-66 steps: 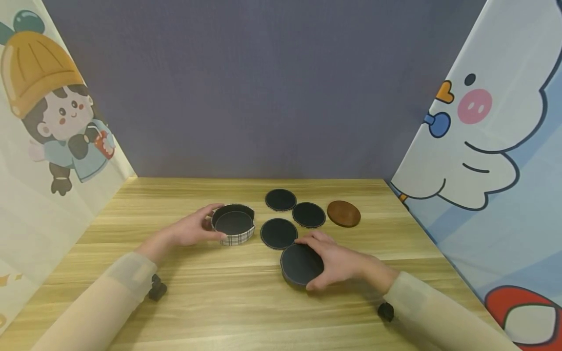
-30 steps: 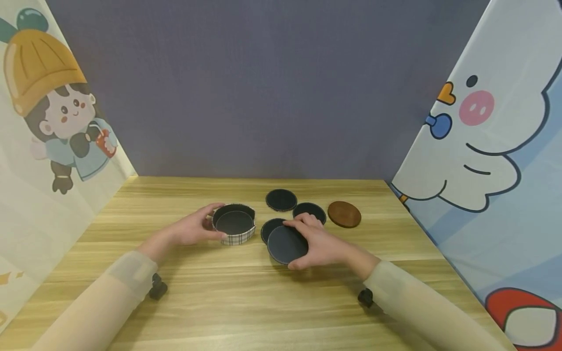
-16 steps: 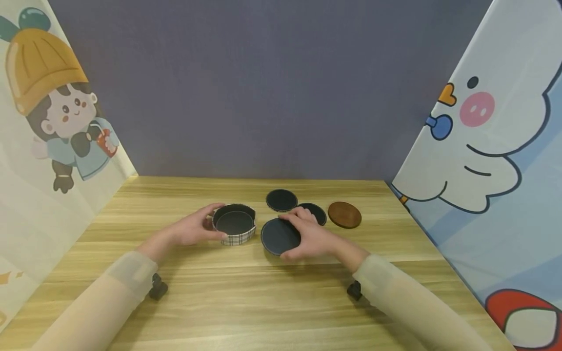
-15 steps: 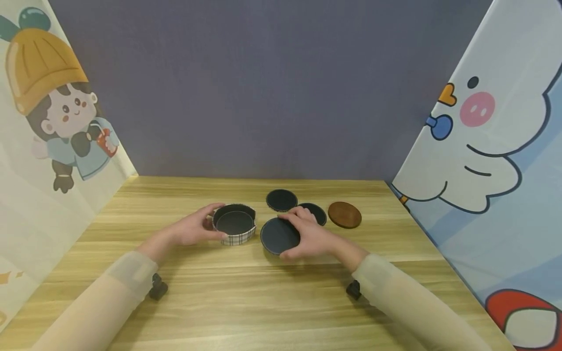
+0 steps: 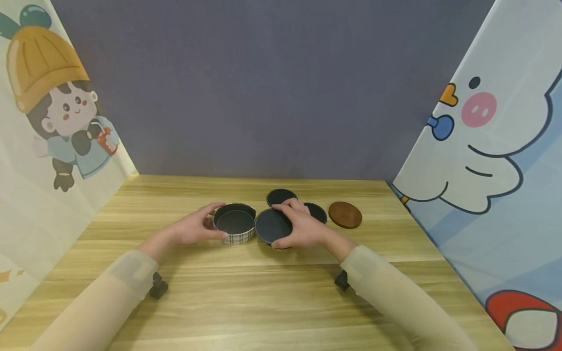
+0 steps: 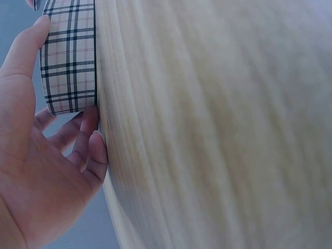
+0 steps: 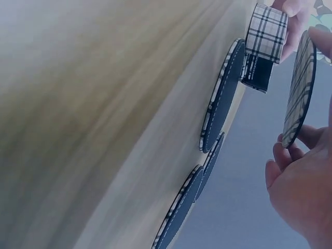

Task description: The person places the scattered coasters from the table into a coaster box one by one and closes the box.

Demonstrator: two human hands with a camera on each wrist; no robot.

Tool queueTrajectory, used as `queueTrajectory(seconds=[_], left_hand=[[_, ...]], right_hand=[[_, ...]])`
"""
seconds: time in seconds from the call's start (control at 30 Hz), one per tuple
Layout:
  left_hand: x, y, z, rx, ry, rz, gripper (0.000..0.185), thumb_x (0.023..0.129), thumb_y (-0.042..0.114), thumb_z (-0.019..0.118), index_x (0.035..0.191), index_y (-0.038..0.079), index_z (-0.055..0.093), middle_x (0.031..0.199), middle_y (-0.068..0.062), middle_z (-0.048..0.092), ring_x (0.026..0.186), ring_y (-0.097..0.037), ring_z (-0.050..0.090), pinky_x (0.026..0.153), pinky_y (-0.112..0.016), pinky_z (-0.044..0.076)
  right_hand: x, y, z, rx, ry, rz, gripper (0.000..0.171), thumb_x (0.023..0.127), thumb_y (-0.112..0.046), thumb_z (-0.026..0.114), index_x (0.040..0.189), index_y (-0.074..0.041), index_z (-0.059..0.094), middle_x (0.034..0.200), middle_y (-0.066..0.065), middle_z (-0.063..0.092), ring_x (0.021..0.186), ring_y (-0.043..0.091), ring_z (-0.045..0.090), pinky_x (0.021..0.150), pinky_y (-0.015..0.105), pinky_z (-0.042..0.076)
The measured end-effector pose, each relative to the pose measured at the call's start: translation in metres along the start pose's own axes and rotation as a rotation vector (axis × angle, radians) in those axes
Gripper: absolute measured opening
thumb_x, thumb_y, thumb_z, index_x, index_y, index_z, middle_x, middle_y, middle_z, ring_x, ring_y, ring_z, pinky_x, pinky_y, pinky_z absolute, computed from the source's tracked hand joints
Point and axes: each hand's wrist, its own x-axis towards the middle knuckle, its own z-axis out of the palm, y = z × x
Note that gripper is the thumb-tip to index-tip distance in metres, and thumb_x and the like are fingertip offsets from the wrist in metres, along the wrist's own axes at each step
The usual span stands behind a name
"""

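Note:
My left hand (image 5: 193, 228) grips a round coaster holder (image 5: 237, 238) from its left side, thumb in front and fingers round the back. The holder is plaid outside and black inside, with a notch in its right wall. It stands on the table; its plaid side (image 6: 70, 57) fills the space between thumb and fingers in the left wrist view. With my right hand (image 5: 303, 228) I pinch a black round coaster (image 5: 273, 227) by its edges. In the right wrist view the coaster's plaid underside (image 7: 300, 91) shows, raised above the table, beside the holder.
Below the held coaster lies another black coaster (image 7: 224, 98), mostly covered in the head view. Two more lie behind it, a back coaster (image 5: 279, 195) and a right coaster (image 5: 317, 213). A brown disc (image 5: 345, 215) lies farther right. A grey panel (image 5: 263, 87) stands behind the wooden table (image 5: 246, 302).
My right hand has carried the coaster left and away from me, over the lying coaster to just right of the holder. My left hand and the holder have stayed in place.

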Motion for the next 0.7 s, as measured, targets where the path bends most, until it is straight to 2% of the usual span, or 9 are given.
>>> queueTrajectory(seconds=[0.43,0.7], left_hand=[[0.001,-0.001,0.001,0.007,0.003,-0.008,0.113,0.092,0.046,0.090,0.176,0.015,0.020,0.161,-0.031,0.046,0.128,-0.036,0.069,0.111,-0.060,0.057],[0.001,-0.001,0.001,-0.003,0.000,-0.010,0.112,0.093,0.044,0.089,0.176,0.015,0.020,0.162,-0.030,0.045,0.128,-0.035,0.069,0.107,-0.054,0.059]], right_hand=[[0.020,-0.008,-0.003,-0.038,-0.009,0.007,0.106,0.084,-0.059,0.087,0.171,-0.020,0.039,0.162,0.011,0.038,0.147,0.034,0.036,0.117,0.062,0.040],[0.035,-0.010,-0.001,-0.039,-0.007,-0.021,0.108,0.083,-0.057,0.089,0.171,-0.020,0.039,0.165,0.012,0.035,0.148,0.035,0.034,0.120,0.062,0.034]])
